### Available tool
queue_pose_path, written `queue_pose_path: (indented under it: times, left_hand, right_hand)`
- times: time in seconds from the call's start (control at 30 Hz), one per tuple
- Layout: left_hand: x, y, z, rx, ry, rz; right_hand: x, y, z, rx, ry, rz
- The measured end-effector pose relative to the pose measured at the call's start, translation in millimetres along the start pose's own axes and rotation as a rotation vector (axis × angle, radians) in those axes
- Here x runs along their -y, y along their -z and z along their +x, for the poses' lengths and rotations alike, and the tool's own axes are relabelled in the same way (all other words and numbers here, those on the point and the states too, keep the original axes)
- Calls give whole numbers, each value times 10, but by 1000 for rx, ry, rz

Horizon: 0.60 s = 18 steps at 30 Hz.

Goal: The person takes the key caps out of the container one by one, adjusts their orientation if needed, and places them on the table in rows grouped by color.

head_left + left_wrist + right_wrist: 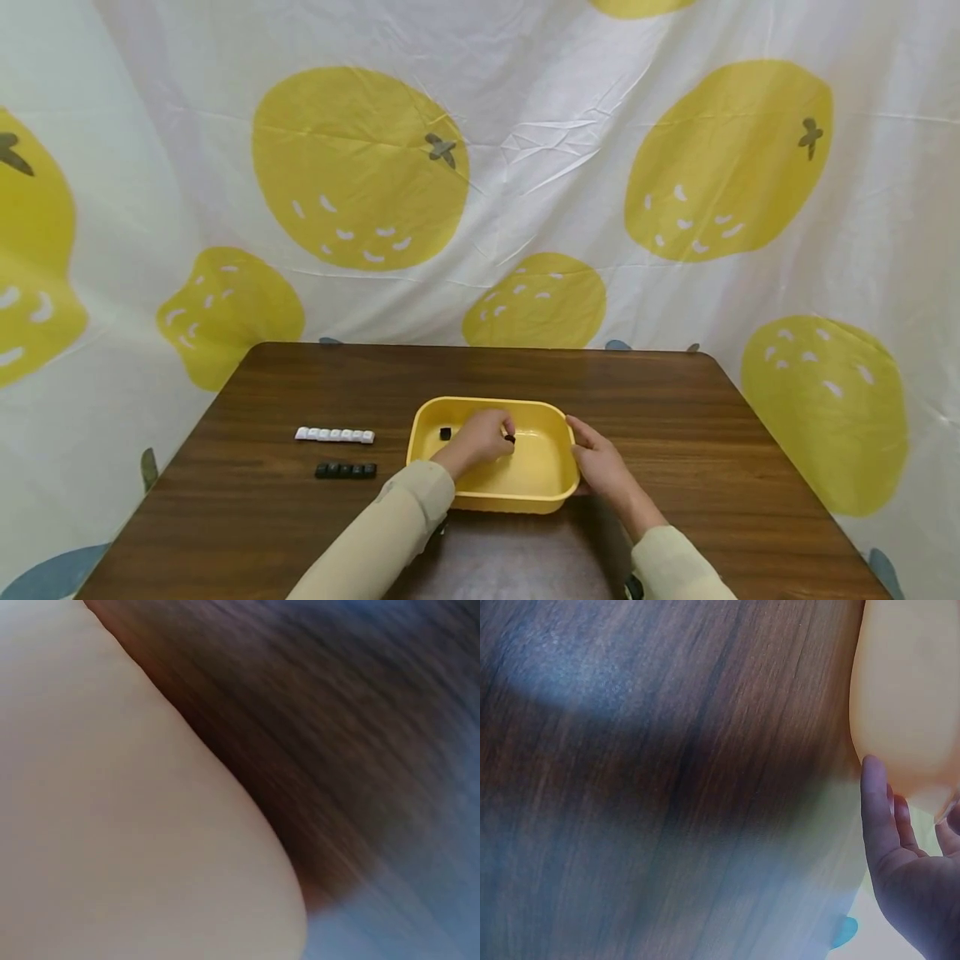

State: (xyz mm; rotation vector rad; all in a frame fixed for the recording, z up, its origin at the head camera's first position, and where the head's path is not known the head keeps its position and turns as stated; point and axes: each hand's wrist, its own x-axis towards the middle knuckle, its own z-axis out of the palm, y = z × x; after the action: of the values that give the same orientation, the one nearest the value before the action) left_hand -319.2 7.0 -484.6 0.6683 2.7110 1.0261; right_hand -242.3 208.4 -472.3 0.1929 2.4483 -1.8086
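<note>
Inside a yellow plastic tub (495, 502), my left hand (480, 438) pinches a small black keycap (510, 438) between thumb and fingertips, over the tub's floor. Another black keycap (446, 433) lies in the tub, left of that hand. My right hand (606, 468) holds the tub by its right end. The right wrist view shows this hand (915, 877) with its fingers against the outside of the tub wall (907, 690). In the left wrist view the tub wall (135, 795) fills the left side, and the left hand is hidden.
Left of the tub, a row of several white keycaps (334, 435) lies on the brown wooden table (675, 400). Nearer me is a row of several black keycaps (346, 471). A lemon-print curtain (540, 167) hangs behind the table.
</note>
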Motion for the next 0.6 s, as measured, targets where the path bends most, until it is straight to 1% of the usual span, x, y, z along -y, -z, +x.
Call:
queue_pose_path:
  times: [0.2, 0.3, 0.43, 0.6]
  left_hand:
    - [41, 23, -22, -7, -3, -1]
    - [64, 24, -17, -14, -13, 15]
    - [98, 38, -8, -26, -50, 36]
    - [113, 104, -26, -27, -93, 10]
  right_hand:
    - [-12, -1, 4, 3, 6, -9]
    - [-16, -3, 3, 9, 7, 2]
    - [-11, -6, -1, 9, 9, 7]
    - [12, -7, -11, 15, 8, 9]
